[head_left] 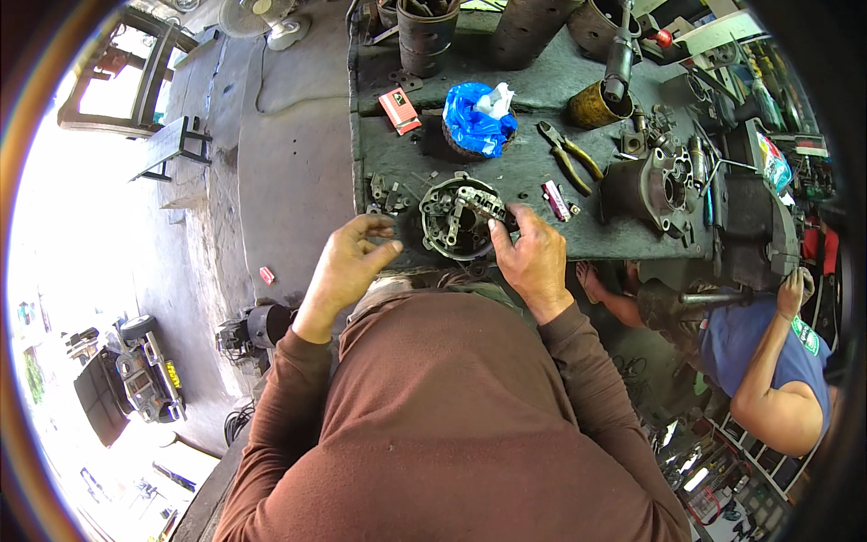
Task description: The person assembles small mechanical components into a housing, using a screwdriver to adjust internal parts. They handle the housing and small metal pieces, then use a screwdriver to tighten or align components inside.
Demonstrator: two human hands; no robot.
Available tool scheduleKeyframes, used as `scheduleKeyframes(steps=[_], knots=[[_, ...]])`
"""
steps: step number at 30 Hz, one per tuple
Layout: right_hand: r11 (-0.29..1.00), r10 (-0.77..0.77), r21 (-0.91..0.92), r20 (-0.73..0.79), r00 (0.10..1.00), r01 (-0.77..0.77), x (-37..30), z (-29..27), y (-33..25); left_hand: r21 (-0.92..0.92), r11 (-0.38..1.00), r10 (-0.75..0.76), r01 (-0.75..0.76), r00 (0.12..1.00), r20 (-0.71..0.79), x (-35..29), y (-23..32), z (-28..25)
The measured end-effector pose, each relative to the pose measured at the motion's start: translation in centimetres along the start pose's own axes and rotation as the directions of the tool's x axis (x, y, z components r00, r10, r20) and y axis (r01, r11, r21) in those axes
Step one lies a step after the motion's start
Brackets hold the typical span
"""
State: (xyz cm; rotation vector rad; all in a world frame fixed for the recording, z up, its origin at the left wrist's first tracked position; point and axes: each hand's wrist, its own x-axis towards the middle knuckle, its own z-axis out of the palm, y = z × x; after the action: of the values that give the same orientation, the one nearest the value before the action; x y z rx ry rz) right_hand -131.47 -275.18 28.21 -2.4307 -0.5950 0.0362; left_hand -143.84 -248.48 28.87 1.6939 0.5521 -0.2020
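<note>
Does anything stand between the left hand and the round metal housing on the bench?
Nothing visible does: the left hand is just left of the round metal housing; the loose metal pieces lie farther back.

1. The round housing sits at the near edge of the counter, loose small parts just left of it.
2. The plastic bag lies behind the housing; the packet lies left of the bag.
3. The pliers lie right of the bag.
4. The larger casting stands right of the pliers.
</note>
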Motion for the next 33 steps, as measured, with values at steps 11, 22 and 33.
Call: scheduleKeyframes(steps=[11, 22, 33], knots=[[0.973, -0.196, -0.121, 0.022, 0.980, 0.198, 1.5, 1.1, -0.1, 0.147, 0.987, 0.066, -0.071, 0.997, 0.043, 0.7, 0.7, 1.5], [0.969, -0.196, -0.149, 0.040, 0.980, 0.199, 2.0, 2.3, 0.2, 0.156, 0.987, 0.024, -0.029, 0.999, 0.036, 0.4, 0.8, 2.1], [0.944, -0.251, -0.215, 0.034, 0.967, 0.252, 2.1, 2.8, -0.1, 0.326, 0.940, 0.130, -0.096, 0.988, -0.084, 0.7, 1.1, 3.3]])
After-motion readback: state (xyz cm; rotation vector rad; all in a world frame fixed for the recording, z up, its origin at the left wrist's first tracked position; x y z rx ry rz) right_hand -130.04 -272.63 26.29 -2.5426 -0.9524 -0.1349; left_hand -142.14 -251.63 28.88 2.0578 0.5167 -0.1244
